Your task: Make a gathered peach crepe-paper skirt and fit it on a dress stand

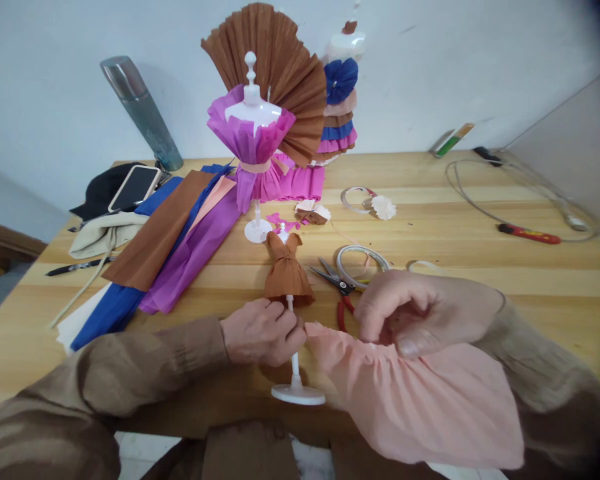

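A gathered sheet of pink crepe paper (420,407) hangs at the lower right. My right hand (420,313) pinches its pleated top edge between thumb and fingers. My left hand (265,331) is closed beside the white pole of a small mannequin stand (299,395), near the pink paper's left corner; what its fingers hold, if anything, is hidden. Above it, the small mannequin wears a brown paper dress (287,270). Red-handled scissors (344,287) lie partly behind my right hand, next to a roll of tape (363,261).
Behind stands a larger mannequin in purple paper (253,133), with a brown pleated fan (280,73). Coloured paper strips (155,247), a phone (136,188) and a leaning flask (145,113) are at the left. A cable (460,193) and red-yellow tool (530,234) lie right.
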The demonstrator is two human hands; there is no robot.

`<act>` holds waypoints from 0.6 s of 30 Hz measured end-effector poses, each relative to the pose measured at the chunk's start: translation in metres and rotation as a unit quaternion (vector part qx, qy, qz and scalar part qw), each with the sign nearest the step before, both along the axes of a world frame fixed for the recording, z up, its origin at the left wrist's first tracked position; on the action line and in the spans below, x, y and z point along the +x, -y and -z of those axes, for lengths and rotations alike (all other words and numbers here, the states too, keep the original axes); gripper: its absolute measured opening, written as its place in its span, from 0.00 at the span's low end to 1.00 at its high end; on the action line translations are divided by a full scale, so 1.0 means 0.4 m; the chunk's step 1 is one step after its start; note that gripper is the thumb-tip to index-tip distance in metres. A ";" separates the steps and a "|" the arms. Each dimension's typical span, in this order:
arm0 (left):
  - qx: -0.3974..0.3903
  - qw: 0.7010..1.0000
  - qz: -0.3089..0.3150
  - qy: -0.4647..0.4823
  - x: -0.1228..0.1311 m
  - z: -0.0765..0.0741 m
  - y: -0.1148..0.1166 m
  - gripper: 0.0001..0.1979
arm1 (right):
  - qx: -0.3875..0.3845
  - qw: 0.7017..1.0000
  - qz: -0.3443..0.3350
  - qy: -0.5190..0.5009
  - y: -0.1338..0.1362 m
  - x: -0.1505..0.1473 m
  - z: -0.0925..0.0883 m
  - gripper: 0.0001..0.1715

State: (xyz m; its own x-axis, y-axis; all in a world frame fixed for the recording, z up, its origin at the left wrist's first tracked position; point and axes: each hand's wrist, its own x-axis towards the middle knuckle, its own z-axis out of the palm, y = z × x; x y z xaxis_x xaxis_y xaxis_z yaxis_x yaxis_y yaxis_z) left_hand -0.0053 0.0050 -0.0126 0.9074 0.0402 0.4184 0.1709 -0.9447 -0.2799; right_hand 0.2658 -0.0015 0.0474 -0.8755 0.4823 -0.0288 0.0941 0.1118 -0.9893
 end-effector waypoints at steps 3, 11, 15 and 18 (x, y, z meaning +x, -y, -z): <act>0.009 1.000 0.000 -0.023 -0.001 -0.009 -0.001 0.09 | -0.002 1.000 0.000 0.009 -0.001 0.005 -0.001 0.26; -0.006 0.998 -0.037 -0.053 0.001 -0.090 0.023 0.05 | -0.009 1.000 0.011 0.015 -0.002 0.029 -0.018 0.24; -0.044 0.988 -0.054 -0.136 0.016 -0.131 0.041 0.05 | -0.012 1.000 0.007 -0.028 0.000 0.025 -0.029 0.19; -0.065 0.978 -0.045 -0.196 0.030 -0.134 0.045 0.06 | -0.019 0.998 -0.006 -0.067 0.003 0.015 -0.032 0.14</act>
State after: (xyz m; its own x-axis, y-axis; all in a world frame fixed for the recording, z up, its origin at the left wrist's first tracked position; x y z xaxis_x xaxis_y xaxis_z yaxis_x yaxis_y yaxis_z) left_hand 0.0067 -0.0131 0.0408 0.9874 0.1560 0.0260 0.1579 -0.9628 -0.2192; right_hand 0.2720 -0.0027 0.0603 -0.8788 0.4719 0.0708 -0.0401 0.0748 -0.9964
